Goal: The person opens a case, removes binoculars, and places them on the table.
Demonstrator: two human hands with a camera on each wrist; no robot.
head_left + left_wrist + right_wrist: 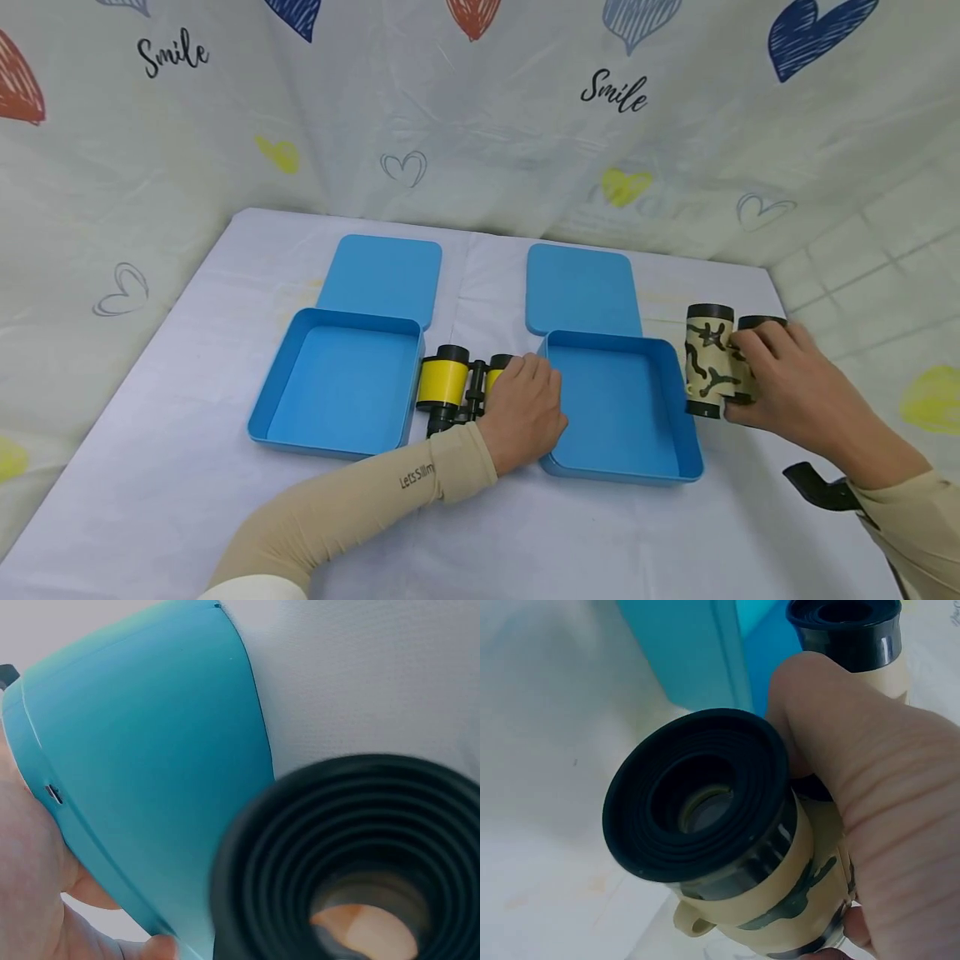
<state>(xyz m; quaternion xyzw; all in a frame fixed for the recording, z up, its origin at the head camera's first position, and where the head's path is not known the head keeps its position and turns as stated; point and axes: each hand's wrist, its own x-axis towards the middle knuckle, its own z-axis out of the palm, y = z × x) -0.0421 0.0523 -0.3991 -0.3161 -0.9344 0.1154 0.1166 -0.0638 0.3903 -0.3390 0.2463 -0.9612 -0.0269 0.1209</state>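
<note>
Yellow-and-black binoculars (442, 383) lie between two open blue boxes. My left hand (523, 412) grips the left wall of the right blue box (618, 408), overlapping the binoculars' right barrel in the head view. From the left wrist, the box's outer wall (157, 750) shows with fingers at its rim, and a black eyecup (360, 847) is close by. My right hand (783, 383) holds camouflage binoculars (708, 358) by their right barrel, just beyond that box's right wall. Their eyecup (697, 795) points at the right wrist camera; the thumb lies between the two barrels.
The left blue box (337, 379) stands open, with a flat blue lid (384, 271) behind it. Another lid (581, 287) lies behind the right box. White cloth covers the table (570, 550). A printed curtain (495, 108) hangs at the back.
</note>
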